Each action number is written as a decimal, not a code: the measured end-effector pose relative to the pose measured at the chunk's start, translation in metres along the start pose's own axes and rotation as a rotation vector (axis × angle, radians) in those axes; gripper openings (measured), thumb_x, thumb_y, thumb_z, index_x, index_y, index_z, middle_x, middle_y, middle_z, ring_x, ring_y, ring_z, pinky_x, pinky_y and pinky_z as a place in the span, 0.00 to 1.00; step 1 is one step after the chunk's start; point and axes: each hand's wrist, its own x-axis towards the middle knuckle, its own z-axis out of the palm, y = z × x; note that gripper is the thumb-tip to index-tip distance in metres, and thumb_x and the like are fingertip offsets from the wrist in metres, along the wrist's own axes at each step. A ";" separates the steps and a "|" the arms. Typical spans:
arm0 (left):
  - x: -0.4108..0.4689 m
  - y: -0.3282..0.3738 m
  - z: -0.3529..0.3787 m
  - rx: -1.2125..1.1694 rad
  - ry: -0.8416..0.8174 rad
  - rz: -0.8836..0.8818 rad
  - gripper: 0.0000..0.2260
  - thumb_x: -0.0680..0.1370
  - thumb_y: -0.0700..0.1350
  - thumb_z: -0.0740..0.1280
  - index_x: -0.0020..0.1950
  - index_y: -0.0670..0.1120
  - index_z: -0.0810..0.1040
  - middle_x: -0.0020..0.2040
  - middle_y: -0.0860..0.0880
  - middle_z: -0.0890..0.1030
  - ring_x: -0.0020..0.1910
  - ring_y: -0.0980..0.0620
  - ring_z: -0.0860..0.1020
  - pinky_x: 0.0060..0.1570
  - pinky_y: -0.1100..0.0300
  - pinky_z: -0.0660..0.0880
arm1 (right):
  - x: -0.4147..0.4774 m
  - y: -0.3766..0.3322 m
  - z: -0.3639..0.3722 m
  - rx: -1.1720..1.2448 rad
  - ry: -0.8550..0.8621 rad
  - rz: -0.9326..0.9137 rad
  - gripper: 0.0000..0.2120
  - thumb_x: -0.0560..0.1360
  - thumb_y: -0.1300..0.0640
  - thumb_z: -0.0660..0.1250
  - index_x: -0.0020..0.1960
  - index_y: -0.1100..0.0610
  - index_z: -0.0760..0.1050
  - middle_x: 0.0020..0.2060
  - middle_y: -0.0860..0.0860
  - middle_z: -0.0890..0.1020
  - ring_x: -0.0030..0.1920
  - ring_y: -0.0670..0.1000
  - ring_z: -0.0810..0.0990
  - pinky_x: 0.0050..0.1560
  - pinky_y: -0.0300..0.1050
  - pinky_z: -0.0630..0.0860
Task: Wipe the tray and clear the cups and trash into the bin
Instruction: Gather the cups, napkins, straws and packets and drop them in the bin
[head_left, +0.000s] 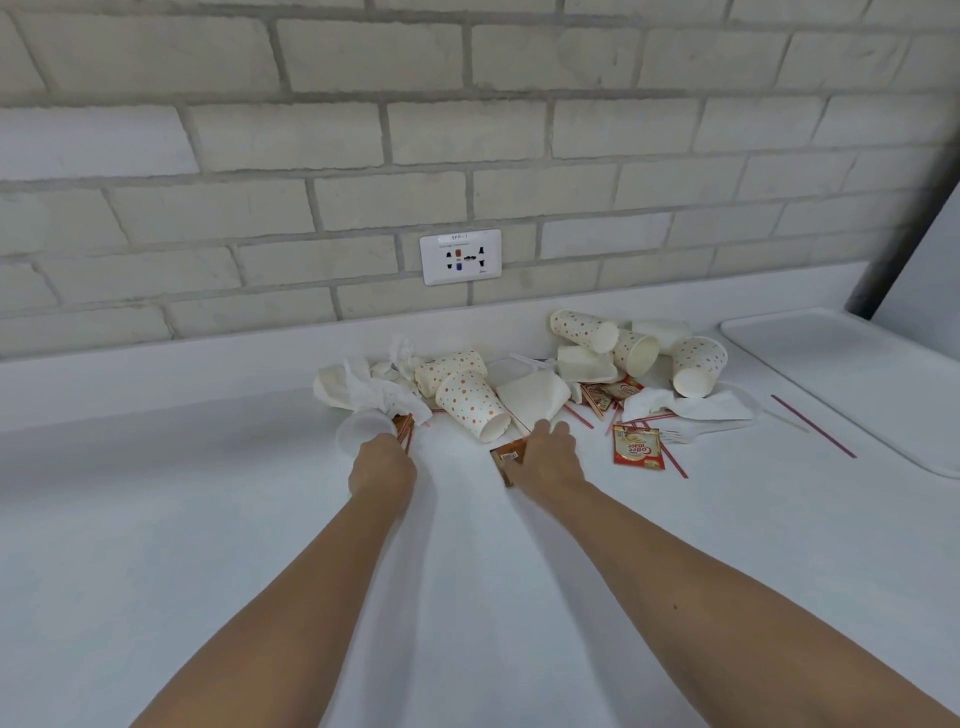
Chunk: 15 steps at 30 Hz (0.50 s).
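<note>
Litter lies in a heap on the white counter against the brick wall. A dotted paper cup lies on its side in the middle, with more cups at the right. My left hand is closed around a brown sachet and red stirrers, beside a clear plastic lid. My right hand rests on a brown sachet, fingers bent over it. A red creamer sachet lies to the right. The white tray sits at the far right. No bin is in view.
Crumpled napkins and flattened white cups lie in the heap. Red stirrers, a white plastic fork and tissue are scattered near the tray. A wall socket sits above the heap.
</note>
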 end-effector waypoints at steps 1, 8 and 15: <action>0.000 0.000 -0.001 -0.022 -0.028 0.003 0.04 0.77 0.39 0.61 0.49 0.39 0.72 0.42 0.45 0.74 0.47 0.43 0.77 0.43 0.56 0.71 | 0.002 0.002 0.001 0.051 -0.019 0.050 0.27 0.76 0.50 0.65 0.68 0.63 0.60 0.64 0.58 0.65 0.64 0.56 0.67 0.58 0.46 0.71; -0.017 0.001 -0.005 0.048 -0.215 0.094 0.10 0.79 0.44 0.58 0.39 0.41 0.67 0.36 0.49 0.69 0.40 0.50 0.70 0.39 0.61 0.66 | 0.005 0.015 -0.009 0.294 -0.154 0.128 0.11 0.73 0.59 0.68 0.41 0.57 0.65 0.35 0.49 0.70 0.45 0.51 0.73 0.32 0.36 0.66; -0.056 0.006 0.006 -0.174 -0.244 0.139 0.10 0.81 0.43 0.52 0.44 0.40 0.67 0.43 0.46 0.69 0.40 0.49 0.68 0.42 0.58 0.64 | -0.026 0.027 -0.008 0.231 -0.068 0.008 0.16 0.74 0.62 0.63 0.34 0.53 0.59 0.34 0.48 0.68 0.42 0.52 0.71 0.30 0.36 0.62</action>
